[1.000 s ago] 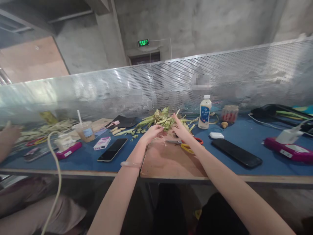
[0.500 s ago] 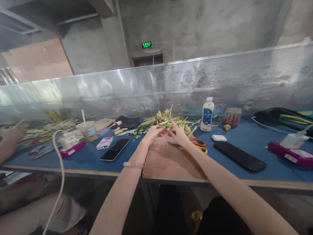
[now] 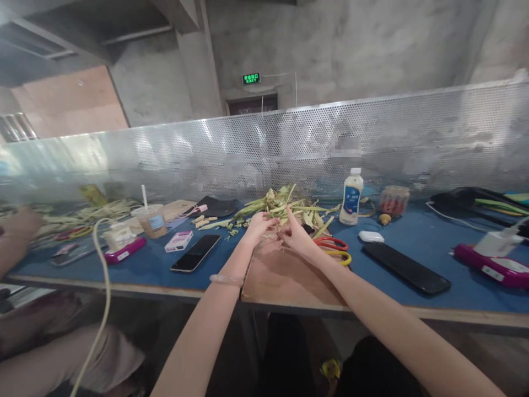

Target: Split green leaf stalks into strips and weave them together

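My left hand (image 3: 258, 226) and my right hand (image 3: 295, 234) meet at the far end of a brown board (image 3: 285, 278), right in front of a pile of green and yellow leaf strips (image 3: 285, 203). The left fingers are curled and pinched. On the right hand the forefinger points up while the other fingers are closed. Pale thin leaf strands (image 3: 273, 237) hang between the two hands. A clear bangle sits on my left wrist. Scissors with red and yellow handles (image 3: 336, 249) lie just right of my right hand.
The blue table (image 3: 413, 242) holds two dark phones (image 3: 195, 252) (image 3: 405, 268), a white bottle (image 3: 351, 197), a jar (image 3: 394, 199), a white earbud case (image 3: 371, 236), a pink box (image 3: 178, 241) and a straw cup (image 3: 152, 219). A perforated metal screen (image 3: 173, 160) stands behind. Another person's hand (image 3: 19, 226) is at far left.
My right hand went from spread flat over the pile to closed with the forefinger up. Both hands drew together and slightly back onto the board.
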A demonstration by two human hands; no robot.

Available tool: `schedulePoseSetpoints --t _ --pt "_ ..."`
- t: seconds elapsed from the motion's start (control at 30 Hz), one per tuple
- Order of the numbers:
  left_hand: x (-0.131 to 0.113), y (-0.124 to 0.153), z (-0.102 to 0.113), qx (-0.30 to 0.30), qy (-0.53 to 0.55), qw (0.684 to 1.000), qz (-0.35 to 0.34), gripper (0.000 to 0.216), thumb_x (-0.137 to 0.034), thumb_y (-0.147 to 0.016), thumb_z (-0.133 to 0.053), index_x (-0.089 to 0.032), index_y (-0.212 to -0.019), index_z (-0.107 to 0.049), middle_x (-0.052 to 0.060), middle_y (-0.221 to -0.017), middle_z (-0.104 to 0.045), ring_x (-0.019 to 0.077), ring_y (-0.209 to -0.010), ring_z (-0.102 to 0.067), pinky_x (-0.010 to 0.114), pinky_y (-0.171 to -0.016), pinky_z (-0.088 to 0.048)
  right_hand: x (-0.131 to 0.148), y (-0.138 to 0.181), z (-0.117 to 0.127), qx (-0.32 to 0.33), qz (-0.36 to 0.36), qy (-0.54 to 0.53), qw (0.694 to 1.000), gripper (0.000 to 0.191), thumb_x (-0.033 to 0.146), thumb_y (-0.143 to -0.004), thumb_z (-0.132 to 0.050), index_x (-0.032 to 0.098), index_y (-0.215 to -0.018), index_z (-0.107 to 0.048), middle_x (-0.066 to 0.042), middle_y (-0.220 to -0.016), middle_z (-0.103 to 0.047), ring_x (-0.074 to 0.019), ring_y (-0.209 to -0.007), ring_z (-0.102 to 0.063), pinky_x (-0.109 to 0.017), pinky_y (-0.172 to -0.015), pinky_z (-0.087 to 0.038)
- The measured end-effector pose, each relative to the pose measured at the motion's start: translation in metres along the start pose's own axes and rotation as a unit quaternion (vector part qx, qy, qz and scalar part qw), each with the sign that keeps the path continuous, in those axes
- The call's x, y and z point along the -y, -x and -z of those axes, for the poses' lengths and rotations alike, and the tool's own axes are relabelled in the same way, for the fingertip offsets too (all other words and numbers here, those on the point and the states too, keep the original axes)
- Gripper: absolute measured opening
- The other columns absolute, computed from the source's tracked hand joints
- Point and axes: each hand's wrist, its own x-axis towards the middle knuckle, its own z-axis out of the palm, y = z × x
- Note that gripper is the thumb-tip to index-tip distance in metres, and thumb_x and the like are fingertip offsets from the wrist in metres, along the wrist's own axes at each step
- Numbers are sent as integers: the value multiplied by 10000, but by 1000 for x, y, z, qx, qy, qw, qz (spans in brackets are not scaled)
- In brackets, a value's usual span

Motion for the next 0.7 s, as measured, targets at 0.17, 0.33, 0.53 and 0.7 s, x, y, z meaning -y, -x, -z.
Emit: schedulePoseSetpoints --t 0.17,0.33,0.53,0.7 --pt "1 -1 1 -27 12 999 -22 427 -252 -573 -726 -110 -919 -522 104 -798 -670 184 -747 -623 270 -618 -460 5 4 1 38 1 10 999 896 96 -692 -483 153 -1379 90 41 -642 -632 -98 -541 -560 -224 -589 -458" --pt "1 0 3 -28 22 999 -31 370 -237 -583 -711 -119 -894 -549 95 -787 -667 178 -757 -619 277 -643 -460 7 6 0 61 12 29 998 906 65 -666 -462 158 -1380 89 69 -607 -596 -84 -522 -524 -207 -578 -428" --pt "-1 1 6 -7 17 999 -48 343 -266 -623 -683 -129 -925 -594 92 -815 -658 173 -778 -607 251 -623 -448 12 5 0 27 8 -16 999 741 153 -750 -434 160 -1384 -49 46 -637 -567 -96 -526 -488 -225 -552 -416" --pt "-6 3 6 55 11 998 -28 383 -265 -626 -685 -138 -977 -601 80 -847 -647 153 -772 -598 246 -654 -442 12 -3 16 -214 39 139 966 397 265 -814 -411 153 -1191 -464 -69 -854 -593 -173 -757 -504 -331 -747 -402"
